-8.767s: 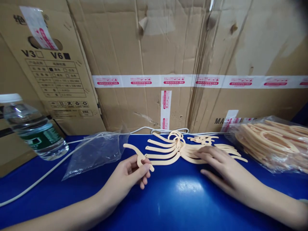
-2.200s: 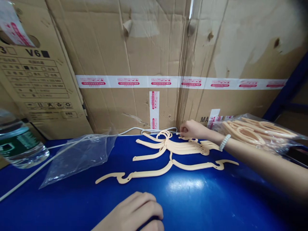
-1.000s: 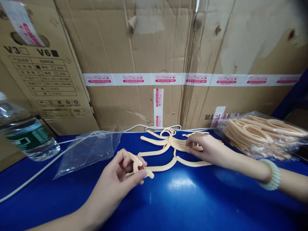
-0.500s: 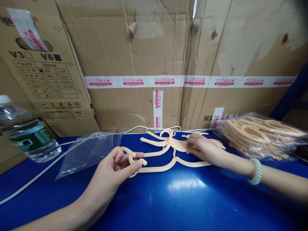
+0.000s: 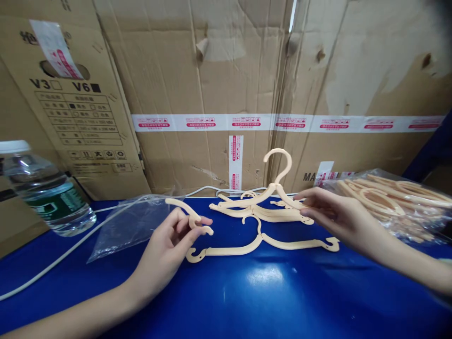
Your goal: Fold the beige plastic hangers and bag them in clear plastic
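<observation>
My left hand pinches a short, curved beige hanger end piece between thumb and fingers. Off to the right, my right hand grips the right arm of a beige clothes hanger, whose hook points up. This hanger is raised over several other hangers heaped on the blue table. Closer to me, a separate hanger with hooked ends lies flat between my hands. My right fingertips are partly hidden behind the hand.
A clear plastic bag of beige hanger parts lies at right. On the left are a water bottle, a flat plastic bag and a white cable. Cardboard boxes stand along the back of the blue table.
My right hand has lifted a hanger off the heap, bringing its hook upright, and moved to the right. My left hand still pinches the end piece, slightly higher and clear of the hangers.
</observation>
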The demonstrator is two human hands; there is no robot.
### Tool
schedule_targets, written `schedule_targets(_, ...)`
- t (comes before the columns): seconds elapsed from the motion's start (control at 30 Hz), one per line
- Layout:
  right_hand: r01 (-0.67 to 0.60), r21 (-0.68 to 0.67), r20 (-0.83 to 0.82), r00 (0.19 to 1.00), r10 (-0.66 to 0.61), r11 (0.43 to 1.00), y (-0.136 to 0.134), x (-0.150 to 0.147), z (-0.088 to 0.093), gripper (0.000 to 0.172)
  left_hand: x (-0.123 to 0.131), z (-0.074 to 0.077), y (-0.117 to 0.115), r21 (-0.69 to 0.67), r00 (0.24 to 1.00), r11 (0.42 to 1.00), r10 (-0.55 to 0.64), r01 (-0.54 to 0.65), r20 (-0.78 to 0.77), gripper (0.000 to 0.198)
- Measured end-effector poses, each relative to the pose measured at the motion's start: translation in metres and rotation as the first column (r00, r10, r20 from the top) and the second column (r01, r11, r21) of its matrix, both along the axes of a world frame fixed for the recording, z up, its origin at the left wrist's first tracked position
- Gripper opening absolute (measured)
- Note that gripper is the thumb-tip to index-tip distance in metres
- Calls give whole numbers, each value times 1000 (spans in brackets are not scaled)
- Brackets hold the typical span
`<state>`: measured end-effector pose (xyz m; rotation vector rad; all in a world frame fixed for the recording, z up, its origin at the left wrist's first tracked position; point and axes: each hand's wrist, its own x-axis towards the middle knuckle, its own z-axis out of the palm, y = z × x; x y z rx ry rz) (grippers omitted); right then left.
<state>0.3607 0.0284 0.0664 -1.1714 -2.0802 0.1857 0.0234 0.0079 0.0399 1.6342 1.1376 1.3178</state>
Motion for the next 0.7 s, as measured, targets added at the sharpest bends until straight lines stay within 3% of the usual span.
schedule_targets(0.1,14,-14,-52,999,-15,1000,-20,1,-10,24,0,1,0,32,999,999,-25,26,-30,33)
schedule_targets(0.2,-3,6,-94,996,3,1000,-36,-1,-20,18,1,3,0,-111,996,990,-84,84,10,25)
schedule_targets(0.27,-12,24,-96,995,14,1000,-43,-3,-25,15,2,3,0,-203,992,971,-121,127,44,30)
schedule_targets(0.4,-17,36,-79,997,20,999,-46,-2,-27,13,4,0,0,-227,972,953,-162,199,172,18)
schedule_targets(0.5,-17,46,-73,997,20,999,-45,1,-29,15,4,-2,-3,-223,962,957,-130,185,242,18)
schedule_targets(0.7,-25,35,-78,997,27,999,-43,2,-35,14,1,0,-6,-298,983,950,-38,91,177,25)
